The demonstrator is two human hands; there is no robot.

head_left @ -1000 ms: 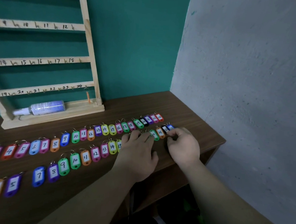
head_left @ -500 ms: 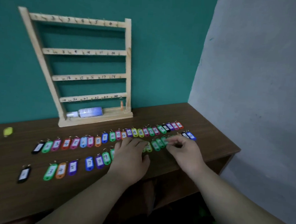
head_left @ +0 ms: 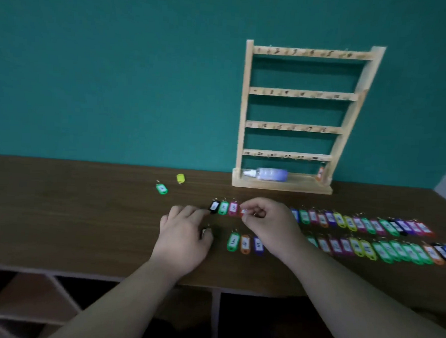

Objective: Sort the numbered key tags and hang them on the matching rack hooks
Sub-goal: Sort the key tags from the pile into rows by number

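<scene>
Teal painted wall (head_left: 118,73) at the back, dark brown wooden table (head_left: 71,225) in front of it. Pale wooden key rack (head_left: 246,105) with four numbered rails stood at the table's rear right, against the wall. All rail hooks looked bare except the lowest right one, which carried a small orange tag (head_left: 320,172).

Two long rows of coloured plastic key tags lay flat on the table in front of the rack: back row (head_left: 353,223) and front row (head_left: 390,251). Numbers too blurred to read on the right.

Left hand (head_left: 184,236) rested palm down at the rows' left end. Its fingers were spread and fairly straight, tips just beside the black tag (head_left: 214,206) that started the back row.

Right hand (head_left: 268,223) had curled fingers and pinched a reddish tag (head_left: 243,211) in the back row.

A clear bluish plastic bottle (head_left: 270,174) lay on its side on the rack base. A loose green tag (head_left: 161,188) and a yellow tag (head_left: 180,178) sat apart, left of the rows.
</scene>
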